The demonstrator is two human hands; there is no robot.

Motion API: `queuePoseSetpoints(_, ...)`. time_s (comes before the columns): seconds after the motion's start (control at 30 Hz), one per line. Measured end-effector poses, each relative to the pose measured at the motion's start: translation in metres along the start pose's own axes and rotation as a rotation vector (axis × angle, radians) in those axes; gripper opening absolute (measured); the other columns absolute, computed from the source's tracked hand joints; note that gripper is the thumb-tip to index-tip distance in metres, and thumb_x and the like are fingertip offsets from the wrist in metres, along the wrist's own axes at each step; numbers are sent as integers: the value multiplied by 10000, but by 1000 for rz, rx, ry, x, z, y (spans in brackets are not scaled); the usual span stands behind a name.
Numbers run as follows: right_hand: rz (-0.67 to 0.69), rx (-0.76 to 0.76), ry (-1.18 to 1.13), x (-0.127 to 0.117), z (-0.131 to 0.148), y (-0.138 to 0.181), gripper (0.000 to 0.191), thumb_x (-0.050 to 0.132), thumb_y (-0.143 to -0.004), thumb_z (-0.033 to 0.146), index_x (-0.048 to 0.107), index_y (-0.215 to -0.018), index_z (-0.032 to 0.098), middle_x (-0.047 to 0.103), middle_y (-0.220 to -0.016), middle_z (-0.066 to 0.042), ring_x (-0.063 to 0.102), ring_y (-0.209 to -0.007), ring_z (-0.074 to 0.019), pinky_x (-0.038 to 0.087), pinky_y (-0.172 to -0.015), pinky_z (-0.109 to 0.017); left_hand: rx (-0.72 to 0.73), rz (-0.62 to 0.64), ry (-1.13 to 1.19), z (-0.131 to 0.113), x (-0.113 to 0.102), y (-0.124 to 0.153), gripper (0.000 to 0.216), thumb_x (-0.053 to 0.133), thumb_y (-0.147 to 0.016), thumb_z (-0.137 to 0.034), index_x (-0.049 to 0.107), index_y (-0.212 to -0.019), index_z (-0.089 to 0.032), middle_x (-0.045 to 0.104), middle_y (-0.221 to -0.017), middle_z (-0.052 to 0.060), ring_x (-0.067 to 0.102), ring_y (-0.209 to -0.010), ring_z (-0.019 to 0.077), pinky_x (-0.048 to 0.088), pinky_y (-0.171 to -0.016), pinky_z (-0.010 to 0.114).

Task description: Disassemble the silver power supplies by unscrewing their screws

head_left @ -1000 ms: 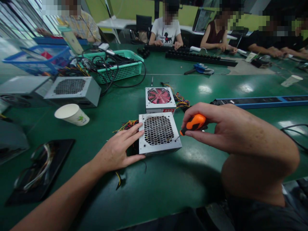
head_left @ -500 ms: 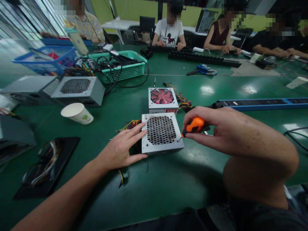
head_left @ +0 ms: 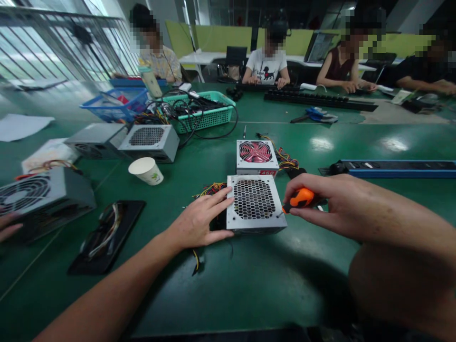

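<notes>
A grey power supply with a honeycomb grille lies on the green table before me. At its left side, my left hand holds it, fingers across the top edge and thumb by the near corner. Wrapped round an orange and black screwdriver is my right hand. The screwdriver's tip meets the near right corner of the top face; a screw there is too small to make out. Coloured cables come out on the left. Directly behind stands a second power supply with a red fan.
Further power supplies and a paper cup stand to the left. Eyeglasses lie on a black pad. A co-worker's hand touches a unit at the left edge. Behind are a green basket of cables and a power strip.
The view has swung left and up, so everything sits further right in it. The co-worker's hand has come into sight. Both my hands keep their places on the power supply and screwdriver.
</notes>
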State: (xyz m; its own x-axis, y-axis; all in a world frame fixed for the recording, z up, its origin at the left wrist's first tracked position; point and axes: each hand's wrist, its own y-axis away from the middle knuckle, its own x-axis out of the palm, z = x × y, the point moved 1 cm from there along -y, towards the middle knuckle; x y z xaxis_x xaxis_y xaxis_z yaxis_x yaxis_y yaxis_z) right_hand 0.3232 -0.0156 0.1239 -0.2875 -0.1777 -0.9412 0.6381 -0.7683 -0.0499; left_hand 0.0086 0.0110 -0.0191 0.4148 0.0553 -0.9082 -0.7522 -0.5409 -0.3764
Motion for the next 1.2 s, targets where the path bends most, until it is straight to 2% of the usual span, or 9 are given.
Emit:
queuePoseSetpoints(0.13,83,11,-29,4,-1,-1,195,641,-926,335,619,-1117,297,757,-881,44,703,-728,-136,461,-611,-247,-10,-2,-10,0,1,1,801,672,-884,-555,419,-1513,-127,376,-1600,236,556,-1336,347,504,-1050,503)
queuePoseSetpoints(0.47,128,46,-45,6,-6,-2,231,628,-930,339,637,-1156,296,779,-931,18,713,-713,-143,473,-615,-250,-5,-20,-1,0,1,1,814,681,-879,-554,405,-1525,-144,383,-1595,238,561,-1333,345,507,-1045,511)
queuePoseSetpoints(0.63,109,65,-33,4,-5,0,229,627,-932,356,651,-1150,288,777,-921,9,708,-677,-146,480,-595,-258,4,-9,-21,-1,-1,0,792,653,-897,-566,420,-1508,-119,374,-1601,238,514,-1386,335,498,-1062,495)
queuePoseSetpoints(0.8,100,54,-57,-3,-1,3,223,633,-923,345,668,-1132,274,776,-929,1,713,-699,-158,501,-610,-278,11,-16,-22,-2,-2,0,778,668,-896,-530,424,-1510,-119,385,-1590,249,567,-1327,349,511,-1041,512)
queuePoseSetpoints(0.9,25,46,-64,-10,2,6,232,657,-902,348,668,-1116,261,766,-939,-6,713,-734,-170,526,-643,-299,8,-8,-33,-3,-2,1,779,673,-894,-517,414,-1524,-138,382,-1596,238,556,-1337,362,512,-1042,516)
queuePoseSetpoints(1.1,-308,114,-166,-15,2,9,339,719,-856,375,617,-1135,214,733,-955,-31,699,-769,-182,565,-670,-318,27,7,-70,-1,-2,1,806,671,-891,-537,398,-1534,-134,392,-1590,237,582,-1303,362,517,-1037,520)
queuePoseSetpoints(1.2,-305,104,-104,-12,0,7,352,731,-848,380,625,-1138,210,731,-918,-16,687,-730,-167,542,-647,-307,40,3,-81,0,-1,1,809,677,-887,-534,397,-1536,-140,397,-1590,230,593,-1288,364,530,-1016,518)
